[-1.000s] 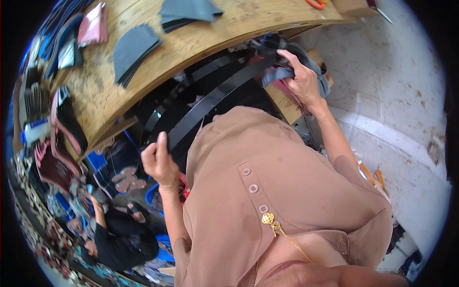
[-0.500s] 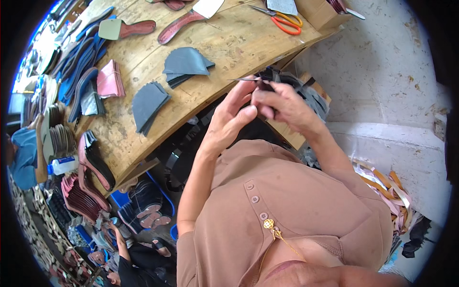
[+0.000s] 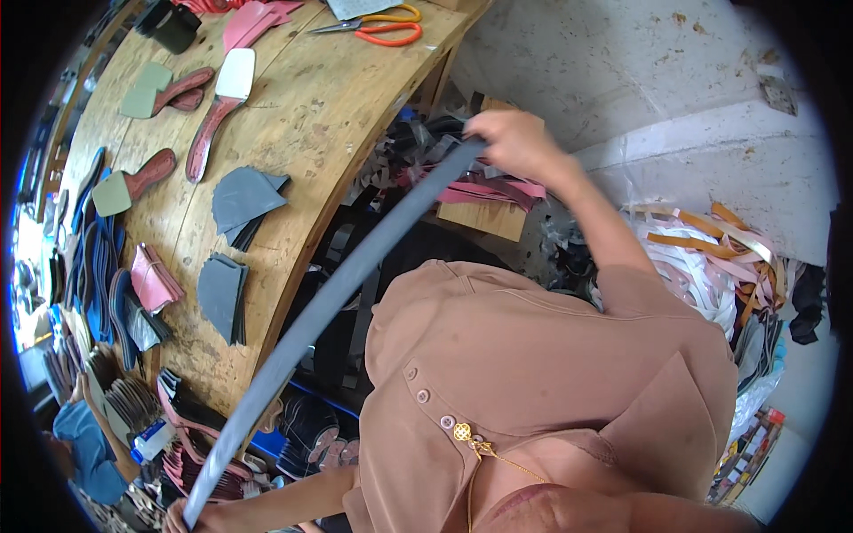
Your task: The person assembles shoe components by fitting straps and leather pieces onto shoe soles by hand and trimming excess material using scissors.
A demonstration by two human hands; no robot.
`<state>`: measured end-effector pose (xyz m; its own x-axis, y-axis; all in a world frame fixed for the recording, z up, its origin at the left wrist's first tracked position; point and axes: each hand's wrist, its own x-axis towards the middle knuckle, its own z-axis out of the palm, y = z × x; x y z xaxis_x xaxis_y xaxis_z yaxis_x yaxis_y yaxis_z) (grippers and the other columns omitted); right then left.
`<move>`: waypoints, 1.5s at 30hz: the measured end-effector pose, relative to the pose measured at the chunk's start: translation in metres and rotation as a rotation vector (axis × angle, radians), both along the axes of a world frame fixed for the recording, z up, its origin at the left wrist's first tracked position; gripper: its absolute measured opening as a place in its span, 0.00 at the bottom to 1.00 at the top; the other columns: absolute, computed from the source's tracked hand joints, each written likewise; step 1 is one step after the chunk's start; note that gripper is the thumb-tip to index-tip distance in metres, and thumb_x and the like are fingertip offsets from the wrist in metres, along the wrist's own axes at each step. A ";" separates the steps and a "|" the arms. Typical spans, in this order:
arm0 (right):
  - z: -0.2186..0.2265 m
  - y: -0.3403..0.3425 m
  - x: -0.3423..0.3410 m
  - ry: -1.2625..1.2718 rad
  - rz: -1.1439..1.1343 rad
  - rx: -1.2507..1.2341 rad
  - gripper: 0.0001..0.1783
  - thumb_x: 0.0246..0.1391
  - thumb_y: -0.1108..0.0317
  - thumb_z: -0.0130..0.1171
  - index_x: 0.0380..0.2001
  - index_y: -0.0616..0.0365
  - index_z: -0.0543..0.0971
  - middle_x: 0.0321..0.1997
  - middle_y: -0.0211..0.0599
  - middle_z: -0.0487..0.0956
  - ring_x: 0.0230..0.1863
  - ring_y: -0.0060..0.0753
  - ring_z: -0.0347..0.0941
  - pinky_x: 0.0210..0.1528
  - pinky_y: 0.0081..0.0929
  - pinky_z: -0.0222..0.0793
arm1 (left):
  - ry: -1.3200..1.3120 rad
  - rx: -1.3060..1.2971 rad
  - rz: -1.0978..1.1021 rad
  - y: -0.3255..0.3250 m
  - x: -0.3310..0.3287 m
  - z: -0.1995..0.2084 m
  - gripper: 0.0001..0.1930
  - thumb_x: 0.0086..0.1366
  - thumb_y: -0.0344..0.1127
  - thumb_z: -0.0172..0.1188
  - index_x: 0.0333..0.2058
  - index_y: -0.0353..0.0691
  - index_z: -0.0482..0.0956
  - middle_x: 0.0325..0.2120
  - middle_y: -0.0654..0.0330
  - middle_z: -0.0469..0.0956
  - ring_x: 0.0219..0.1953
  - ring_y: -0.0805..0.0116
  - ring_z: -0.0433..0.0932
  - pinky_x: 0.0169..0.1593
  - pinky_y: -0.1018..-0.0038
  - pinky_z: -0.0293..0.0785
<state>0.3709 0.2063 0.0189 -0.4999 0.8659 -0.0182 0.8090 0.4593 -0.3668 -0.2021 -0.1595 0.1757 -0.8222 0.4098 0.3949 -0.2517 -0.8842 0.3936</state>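
Note:
A long grey-blue strip (image 3: 306,324) runs taut and slanting between my two hands, in front of my body and past the table's edge. My right hand (image 3: 515,140), slightly blurred, closes round its far end beyond the table's right side. At the lower left my left hand (image 3: 182,517) grips the near end, partly cut off by the rim of the picture. On the table lie two fanned stacks of dark grey curved pieces, one stack (image 3: 249,202) behind the other stack (image 3: 222,298).
The wooden table (image 3: 302,111) holds orange-handled scissors (image 3: 378,34), shoe-shaped parts with white and green ends (image 3: 233,75), and a bundled pink stack (image 3: 156,278). Ribbon scraps (image 3: 702,258) heap by the wall at right. A person in blue (image 3: 93,449) is at far left.
My hands were close together by the table's edge; now they are far apart, left hand down left, right hand out, with the strip stretched between them. The view has turned.

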 end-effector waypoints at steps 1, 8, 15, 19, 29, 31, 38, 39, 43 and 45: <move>0.000 0.013 0.031 0.065 -0.107 -0.065 0.14 0.42 0.69 0.58 0.37 0.53 0.79 0.36 0.41 0.80 0.40 0.47 0.76 0.39 0.37 0.71 | -0.100 0.057 0.210 -0.019 -0.014 0.001 0.10 0.62 0.27 0.52 0.21 0.41 0.66 0.12 0.67 0.66 0.14 0.77 0.67 0.24 0.82 0.67; 0.090 0.018 0.167 0.360 -0.540 0.072 0.08 0.52 0.70 0.59 0.35 0.59 0.78 0.30 0.30 0.78 0.34 0.24 0.73 0.40 0.22 0.67 | -0.068 -0.819 0.645 0.047 0.037 -0.074 0.14 0.59 0.24 0.52 0.45 0.37 0.71 0.24 0.66 0.68 0.21 0.79 0.66 0.22 0.88 0.62; 0.083 0.037 0.042 -0.203 -0.069 -0.039 0.23 0.42 0.69 0.64 0.45 0.53 0.74 0.40 0.38 0.74 0.43 0.42 0.73 0.45 0.34 0.68 | 0.038 -0.902 -0.706 0.245 0.258 -0.101 0.10 0.68 0.33 0.52 0.42 0.31 0.72 0.33 0.50 0.80 0.26 0.68 0.80 0.26 0.76 0.78; 0.042 0.048 -0.011 0.028 0.230 -0.122 0.19 0.50 0.62 0.62 0.46 0.54 0.76 0.42 0.40 0.76 0.45 0.42 0.75 0.47 0.34 0.70 | -0.039 -0.810 -0.866 0.279 0.281 -0.120 0.08 0.69 0.31 0.50 0.40 0.31 0.72 0.36 0.47 0.80 0.29 0.68 0.81 0.33 0.75 0.80; 0.014 0.016 -0.166 0.925 -0.118 -0.322 0.09 0.58 0.66 0.59 0.36 0.61 0.77 0.25 0.27 0.75 0.23 0.15 0.69 0.25 0.18 0.69 | 0.689 -1.177 -0.653 0.319 0.255 -0.151 0.07 0.68 0.32 0.52 0.36 0.33 0.71 0.24 0.58 0.78 0.30 0.73 0.79 0.33 0.75 0.75; 0.038 0.025 -0.168 1.418 -0.426 -0.656 0.05 0.59 0.67 0.57 0.36 0.56 0.76 0.23 0.27 0.74 0.20 0.16 0.68 0.21 0.17 0.66 | 0.853 -1.092 -0.283 0.358 0.208 -0.160 0.12 0.66 0.37 0.55 0.37 0.32 0.72 0.25 0.52 0.79 0.30 0.63 0.80 0.34 0.70 0.73; 0.113 0.046 -0.101 1.486 -0.270 -0.024 0.08 0.61 0.66 0.55 0.38 0.58 0.77 0.19 0.26 0.69 0.15 0.13 0.58 0.15 0.12 0.48 | 1.748 -1.438 0.258 0.464 0.095 -0.184 0.35 0.54 0.51 0.63 0.55 0.35 0.66 0.43 0.42 0.75 0.46 0.46 0.76 0.49 0.57 0.72; 0.114 0.044 -0.103 1.478 -0.256 0.047 0.09 0.61 0.65 0.56 0.39 0.60 0.77 0.20 0.26 0.69 0.15 0.13 0.59 0.15 0.11 0.48 | 1.774 -1.401 0.259 0.463 0.096 -0.185 0.36 0.52 0.49 0.64 0.56 0.35 0.65 0.43 0.42 0.74 0.45 0.45 0.76 0.48 0.57 0.73; 0.098 0.039 -0.114 1.303 -0.365 -0.127 0.11 0.59 0.70 0.58 0.42 0.65 0.77 0.24 0.30 0.74 0.19 0.16 0.65 0.21 0.13 0.60 | 1.573 -1.247 0.327 0.456 0.127 -0.141 0.42 0.47 0.36 0.71 0.59 0.41 0.58 0.42 0.44 0.71 0.43 0.46 0.76 0.42 0.57 0.76; 0.099 0.037 -0.128 1.297 -0.289 -0.170 0.12 0.57 0.73 0.59 0.44 0.66 0.75 0.28 0.34 0.75 0.22 0.20 0.69 0.26 0.16 0.67 | 1.394 -1.056 0.421 0.435 0.146 -0.109 0.39 0.50 0.36 0.70 0.58 0.41 0.58 0.39 0.47 0.72 0.39 0.50 0.78 0.39 0.59 0.77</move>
<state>0.2431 0.2428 0.1175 -0.0389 0.9771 0.2092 -0.1051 0.2042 -0.9733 -0.0557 0.2751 0.0669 -0.2519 0.7943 0.5529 0.8761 -0.0555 0.4789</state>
